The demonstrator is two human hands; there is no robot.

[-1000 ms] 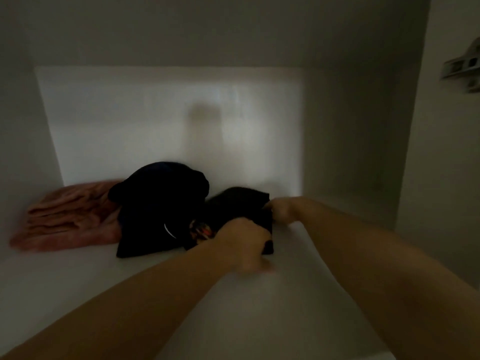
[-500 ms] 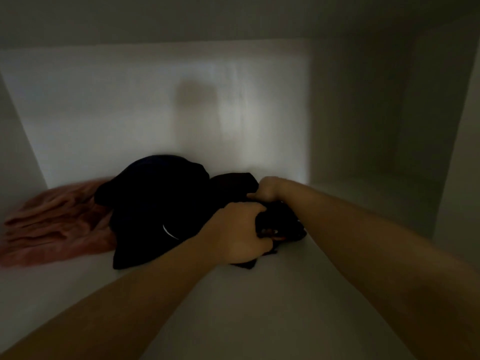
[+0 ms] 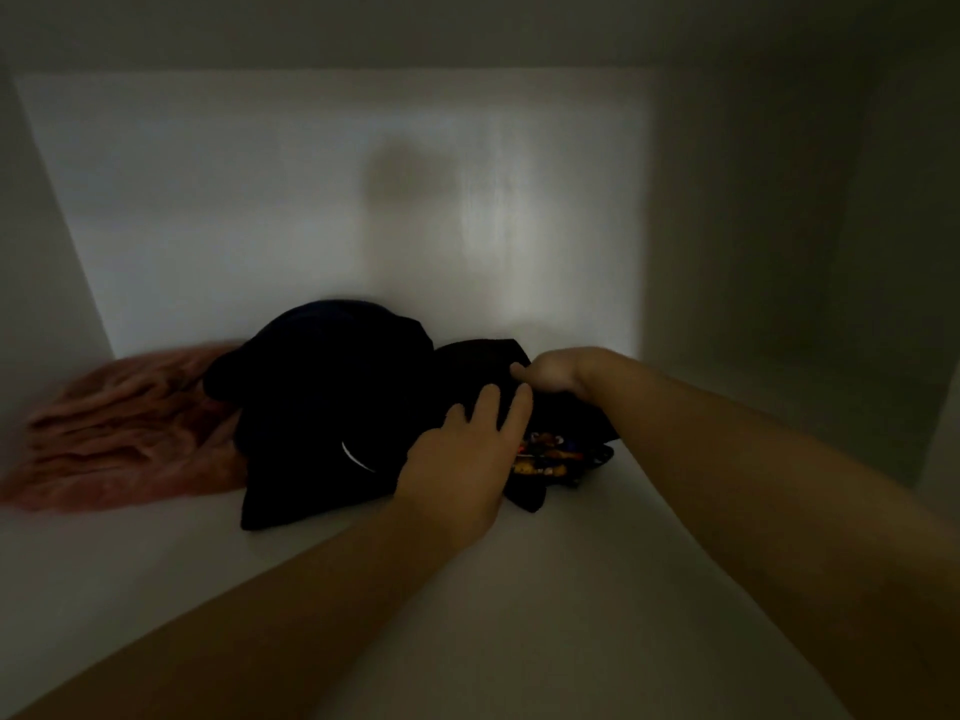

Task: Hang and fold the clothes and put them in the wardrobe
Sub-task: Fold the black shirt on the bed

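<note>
Left hand point(image 3: 467, 452) flat, fingers straight, pressing black printed garment point(image 3: 561, 449) onto wardrobe shelf point(image 3: 519, 589). Right hand point(image 3: 550, 374) at its far edge; grip unclear in dim light. Left of the hands: navy pile point(image 3: 322, 397), then pink folded cloth point(image 3: 124, 428). Three items shelved; hanging step not visible

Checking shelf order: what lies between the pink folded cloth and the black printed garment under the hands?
A bundled dark navy garment with a white curved mark, in the head view.
</note>
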